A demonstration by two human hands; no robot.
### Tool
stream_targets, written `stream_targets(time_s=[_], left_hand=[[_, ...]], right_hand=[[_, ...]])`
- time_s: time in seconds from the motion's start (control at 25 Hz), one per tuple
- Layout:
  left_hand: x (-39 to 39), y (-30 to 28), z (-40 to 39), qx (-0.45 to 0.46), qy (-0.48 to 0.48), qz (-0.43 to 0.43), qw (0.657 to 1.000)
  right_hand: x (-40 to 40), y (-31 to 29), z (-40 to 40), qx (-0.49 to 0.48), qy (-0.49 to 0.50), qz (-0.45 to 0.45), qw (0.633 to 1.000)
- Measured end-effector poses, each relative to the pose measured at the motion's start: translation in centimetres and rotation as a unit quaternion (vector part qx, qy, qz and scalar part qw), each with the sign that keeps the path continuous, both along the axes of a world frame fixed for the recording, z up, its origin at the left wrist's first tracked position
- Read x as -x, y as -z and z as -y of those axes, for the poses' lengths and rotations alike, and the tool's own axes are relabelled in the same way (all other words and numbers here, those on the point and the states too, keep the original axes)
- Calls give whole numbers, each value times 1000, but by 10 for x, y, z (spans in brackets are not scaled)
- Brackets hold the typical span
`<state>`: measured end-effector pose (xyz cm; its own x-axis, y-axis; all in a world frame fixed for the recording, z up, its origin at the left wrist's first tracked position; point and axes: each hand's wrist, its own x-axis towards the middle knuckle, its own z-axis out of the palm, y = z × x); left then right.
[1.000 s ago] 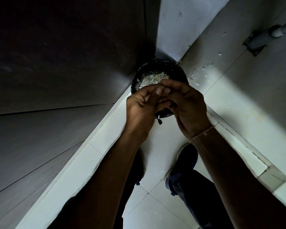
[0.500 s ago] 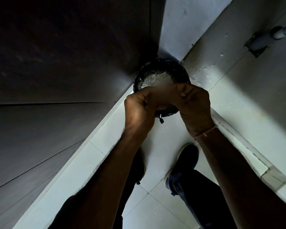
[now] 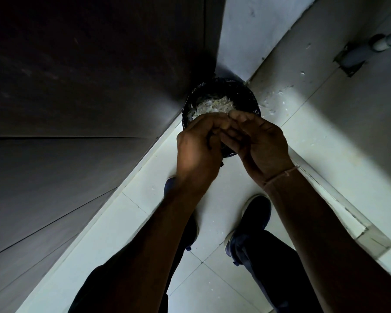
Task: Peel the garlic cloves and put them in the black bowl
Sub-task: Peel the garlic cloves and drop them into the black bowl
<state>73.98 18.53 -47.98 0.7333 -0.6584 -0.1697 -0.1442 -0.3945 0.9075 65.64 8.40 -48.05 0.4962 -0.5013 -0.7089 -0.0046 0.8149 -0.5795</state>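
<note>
A black bowl stands on the floor in the corner, with a heap of pale garlic skins and pieces inside. Both my hands hover just above its near rim. My left hand has its fingers curled inward. My right hand meets it fingertip to fingertip. Between the fingertips they pinch a small garlic clove, which is almost entirely hidden by the fingers.
A dark panel rises on the left beside the bowl. White tiled floor runs underneath, with loose skin flakes to the right of the bowl. My two dark shoes stand below the hands. A grey pipe sits at the upper right.
My hands have stayed joined over the bowl, working the clove. The right hand's fingers have uncurled and turned more palm-up; the view has shifted slightly.
</note>
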Motion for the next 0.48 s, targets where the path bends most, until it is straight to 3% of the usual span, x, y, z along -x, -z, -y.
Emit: stream_targets(time_s=[0.08,0.16,0.24,0.36,0.4,0.48], left_hand=[[8,6,1,-4,114,101,988],[15,9,2,-24,202,106,973],[12,8,3,-69,205,81,973],[2,8,4,-108,136,-1,985],[-2,5,7,-103,102,-43,988],[-6,3,12,-41,9,-211,977]], right_hand=[[1,-2,0,13,-3,10,1000],[1,-10,0,69,-24,-14,997],[2,-15,2,130,-38,-47,990],[0,-27,4,240,-27,-52,969],[0,-25,4,337,-30,-62,939],[3,-11,-3,544,-122,-84,826]])
